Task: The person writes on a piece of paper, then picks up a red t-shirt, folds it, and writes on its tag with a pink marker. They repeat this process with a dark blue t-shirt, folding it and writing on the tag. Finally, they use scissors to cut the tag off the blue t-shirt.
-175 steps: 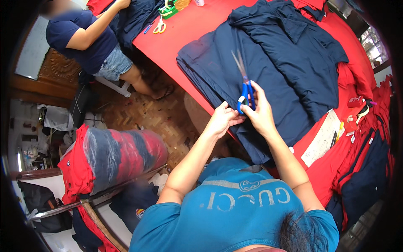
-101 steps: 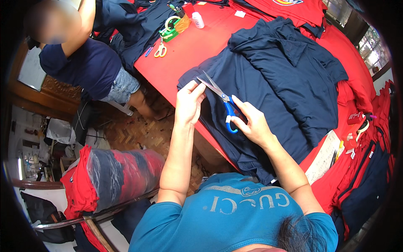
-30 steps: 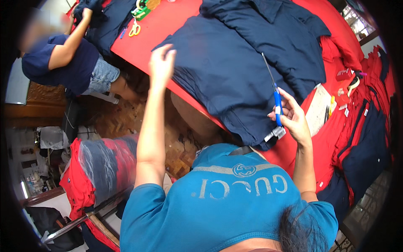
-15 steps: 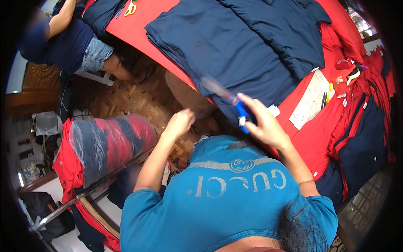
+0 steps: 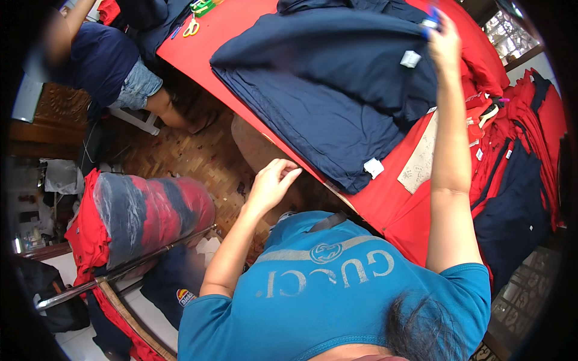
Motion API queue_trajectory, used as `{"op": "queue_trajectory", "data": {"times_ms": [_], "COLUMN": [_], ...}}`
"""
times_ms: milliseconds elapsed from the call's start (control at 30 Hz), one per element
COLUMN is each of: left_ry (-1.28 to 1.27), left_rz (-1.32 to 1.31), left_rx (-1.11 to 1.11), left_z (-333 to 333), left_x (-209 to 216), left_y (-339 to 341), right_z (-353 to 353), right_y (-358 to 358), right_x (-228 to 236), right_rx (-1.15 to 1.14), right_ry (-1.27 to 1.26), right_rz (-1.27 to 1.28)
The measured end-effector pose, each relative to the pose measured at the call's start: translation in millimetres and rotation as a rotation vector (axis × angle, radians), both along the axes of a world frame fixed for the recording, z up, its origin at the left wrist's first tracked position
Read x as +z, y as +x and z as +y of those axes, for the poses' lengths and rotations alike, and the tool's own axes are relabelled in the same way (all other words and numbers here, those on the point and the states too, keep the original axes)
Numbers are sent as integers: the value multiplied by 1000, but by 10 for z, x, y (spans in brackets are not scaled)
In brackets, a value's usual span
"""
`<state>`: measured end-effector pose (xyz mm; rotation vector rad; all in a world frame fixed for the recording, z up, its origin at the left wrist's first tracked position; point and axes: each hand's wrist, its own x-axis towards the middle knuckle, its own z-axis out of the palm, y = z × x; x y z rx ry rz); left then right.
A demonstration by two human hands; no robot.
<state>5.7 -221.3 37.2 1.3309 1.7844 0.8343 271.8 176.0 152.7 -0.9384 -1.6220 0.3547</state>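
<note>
My right hand (image 5: 444,45) is raised over the far right of the table, closed round a blue-handled tool (image 5: 431,23) whose blade cannot be made out. Under that hand, the top layer of a navy garment pile (image 5: 337,48) is lifted and bulging; whether the fingers also grip the cloth is hidden. White labels show on the lifted garment and on the layer below (image 5: 301,114). My left hand (image 5: 274,183) hovers just off the table's near left edge, its fingers loosely bent, with nothing visible in them.
Yellow-handled scissors (image 5: 191,27) lie on the red-covered table (image 5: 186,54). Red and navy garments (image 5: 518,180) hang at the right. A plastic-wrapped roll of clothes (image 5: 156,210) rests by a metal rail (image 5: 138,268) at the left. Another person (image 5: 102,66) is at the far left.
My right hand has swung far forward and right with the blue-handled tool. The top navy layer has come up, uncovering a labelled layer. The left hand has shifted slightly right and loosened.
</note>
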Motion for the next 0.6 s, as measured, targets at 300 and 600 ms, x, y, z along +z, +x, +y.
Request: {"op": "queue_trajectory", "data": {"times_ms": [300, 600], "left_ry": [-97, 57], "left_rz": [131, -796], "left_rx": [70, 286], "left_z": [375, 264], "left_x": [-127, -341], "left_y": [427, 481], "right_z": [-1011, -3002], "right_y": [1512, 471], "right_x": [-719, -912], "right_rx": [-489, 508], "right_ry": [-305, -988], "right_rz": [-386, 182]}}
